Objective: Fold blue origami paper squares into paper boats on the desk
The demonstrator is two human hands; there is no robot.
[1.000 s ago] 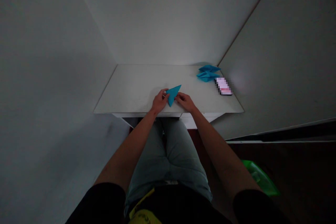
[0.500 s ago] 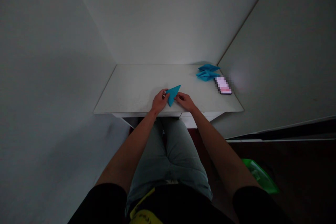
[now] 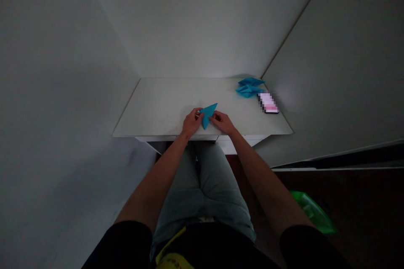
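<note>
Head view: pointed, folded blue paper (image 3: 207,113) between both hands (image 3: 191,122) (image 3: 224,123)

Blue paper (image 3: 208,113); white desk (image 3: 164,101)

The paper (image 3: 207,114) is bright blue and folded into a small pointed shape with straight, crisp edges. One sharp corner points away and to the right; another points down toward the table's (image 3: 151,109) front edge. It is held at a slant between the left hand (image 3: 192,122) and right hand (image 3: 222,122), its left side partly covered by fingers.
</note>
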